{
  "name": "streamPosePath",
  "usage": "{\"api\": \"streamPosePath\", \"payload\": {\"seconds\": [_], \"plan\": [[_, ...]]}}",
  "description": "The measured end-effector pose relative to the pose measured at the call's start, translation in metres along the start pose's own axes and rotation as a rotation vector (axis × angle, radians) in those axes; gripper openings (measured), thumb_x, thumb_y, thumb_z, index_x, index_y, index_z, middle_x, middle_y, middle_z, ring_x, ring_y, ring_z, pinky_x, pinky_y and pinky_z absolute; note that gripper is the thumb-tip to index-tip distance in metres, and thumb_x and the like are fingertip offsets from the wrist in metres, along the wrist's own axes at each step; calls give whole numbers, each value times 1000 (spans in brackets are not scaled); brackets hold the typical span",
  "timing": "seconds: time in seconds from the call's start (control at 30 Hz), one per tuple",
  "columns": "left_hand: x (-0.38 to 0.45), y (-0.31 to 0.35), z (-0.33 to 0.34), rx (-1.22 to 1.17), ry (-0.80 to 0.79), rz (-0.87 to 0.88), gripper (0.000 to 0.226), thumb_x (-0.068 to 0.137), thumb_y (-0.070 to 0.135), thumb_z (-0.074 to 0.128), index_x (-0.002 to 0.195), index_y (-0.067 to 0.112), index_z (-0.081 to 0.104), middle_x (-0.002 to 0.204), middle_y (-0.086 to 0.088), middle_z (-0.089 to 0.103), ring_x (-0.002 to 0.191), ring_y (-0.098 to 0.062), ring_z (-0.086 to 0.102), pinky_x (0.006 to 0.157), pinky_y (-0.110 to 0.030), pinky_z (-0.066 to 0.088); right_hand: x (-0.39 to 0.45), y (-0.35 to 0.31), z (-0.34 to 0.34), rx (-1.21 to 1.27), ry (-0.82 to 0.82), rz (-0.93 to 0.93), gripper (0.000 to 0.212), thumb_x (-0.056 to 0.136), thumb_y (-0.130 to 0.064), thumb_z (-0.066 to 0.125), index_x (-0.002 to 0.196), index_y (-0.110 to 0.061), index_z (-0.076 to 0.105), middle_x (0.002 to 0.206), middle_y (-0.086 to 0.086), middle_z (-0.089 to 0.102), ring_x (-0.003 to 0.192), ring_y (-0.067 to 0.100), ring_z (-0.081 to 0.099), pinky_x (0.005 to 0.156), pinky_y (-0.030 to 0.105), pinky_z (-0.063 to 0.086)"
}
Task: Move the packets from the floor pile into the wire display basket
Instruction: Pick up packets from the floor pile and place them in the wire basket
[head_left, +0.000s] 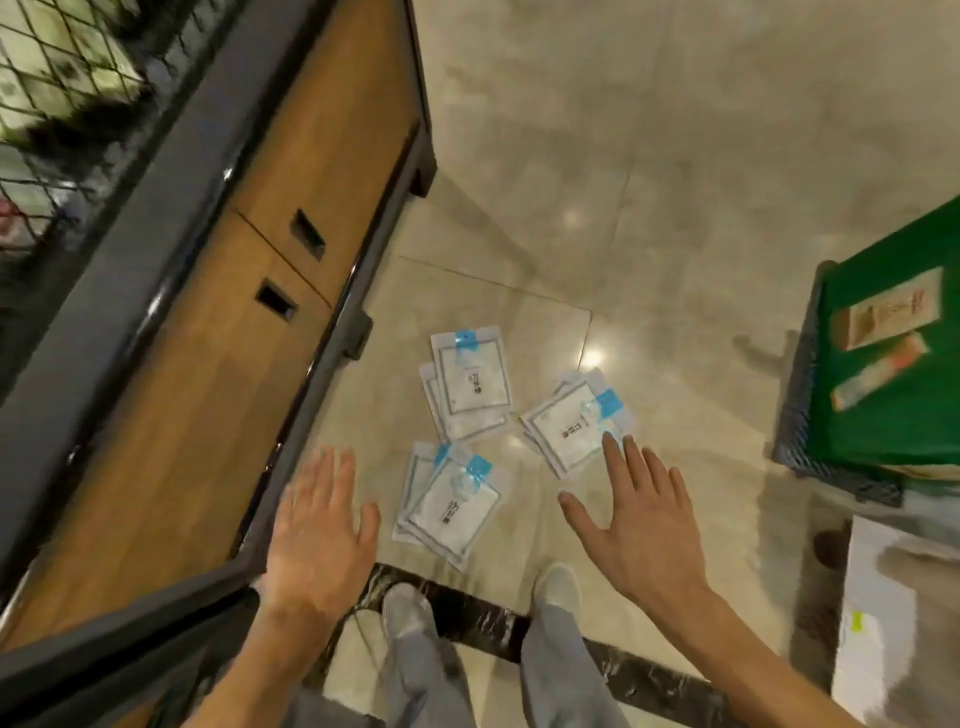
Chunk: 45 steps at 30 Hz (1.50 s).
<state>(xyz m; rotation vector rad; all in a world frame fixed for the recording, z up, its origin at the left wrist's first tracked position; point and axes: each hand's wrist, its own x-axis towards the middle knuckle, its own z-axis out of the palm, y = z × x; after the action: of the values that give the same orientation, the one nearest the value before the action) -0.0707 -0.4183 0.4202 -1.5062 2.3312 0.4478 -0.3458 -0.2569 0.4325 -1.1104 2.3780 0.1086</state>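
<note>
Several white packets with blue tops lie on the tiled floor in three small stacks: a far stack, a right stack and a near stack. My left hand hovers with straight fingers, left of the near stack, holding nothing. My right hand is spread flat above the floor, fingertips at the edge of the right stack. The wire display basket shows at the top left, above a wooden cabinet; packets show blurred through its mesh.
A wooden cabinet with a dark grey frame stands on the left. A dark crate holding a green box stands at the right. A white box lies lower right. My feet stand by a dark marble strip.
</note>
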Motion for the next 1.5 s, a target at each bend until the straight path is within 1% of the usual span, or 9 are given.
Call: {"api": "streamPosePath", "payload": {"seconds": [0.2,0.33,0.67,0.87,1.0,1.07,1.27,1.4,1.5], "plan": [[80,-33,163,-11,-66,68,67,103,44,28,157,5,32,161,-20,34,150,-33,33,121,-54,30,66,10,163,1,-81,70,95,88,-84,11,165,-29,2,173,4,10,159,26,10,129,46,8],[132,-50,262,-3,-71,28,62,106,44,22,162,19,10,170,-6,9,157,-19,11,127,-41,11,105,5,272,29,-102,78,95,88,-84,14,164,-31,-3,173,5,6,159,27,8,129,46,6],[224,-113,463,-36,-92,53,77,97,56,6,163,17,11,171,-8,6,158,-24,10,126,-48,17,179,-23,499,161,-124,154,124,74,-98,16,163,-17,-16,172,12,-11,159,29,-5,129,50,1],[250,-127,525,-64,-34,121,90,92,75,13,164,22,3,171,-9,-10,157,-23,-11,125,-46,-6,199,-40,566,341,-26,261,146,68,-96,48,160,-3,-16,169,15,-21,157,26,-20,128,48,-10],[252,-125,530,-223,60,93,89,83,71,56,150,16,38,170,-14,10,157,-28,5,123,-49,2,200,-35,573,532,91,331,150,61,-82,76,163,-4,-2,171,13,-14,158,24,-13,129,49,-1],[252,-120,528,-301,99,64,69,76,50,82,126,9,55,167,-15,19,154,-32,14,121,-50,9,200,-33,576,605,130,364,145,60,-74,83,163,-5,8,172,10,-9,158,24,-8,129,53,5],[243,-103,512,-393,126,-35,44,71,39,89,85,17,54,150,-10,40,135,-32,34,99,-40,25,204,-25,573,774,282,443,98,63,-39,97,142,-8,48,165,5,20,152,22,20,126,47,19],[231,-95,509,-521,13,-155,37,81,40,79,91,15,54,125,-6,56,114,-26,52,95,-39,42,213,-23,558,686,226,502,54,67,-41,93,105,-14,66,164,6,24,152,26,20,122,47,16],[216,-92,495,-951,-176,-263,28,95,30,68,118,18,57,114,1,68,99,-19,69,74,-35,58,213,-18,549,881,247,481,37,68,-36,93,86,-29,62,145,7,54,133,31,52,110,56,43]]}}
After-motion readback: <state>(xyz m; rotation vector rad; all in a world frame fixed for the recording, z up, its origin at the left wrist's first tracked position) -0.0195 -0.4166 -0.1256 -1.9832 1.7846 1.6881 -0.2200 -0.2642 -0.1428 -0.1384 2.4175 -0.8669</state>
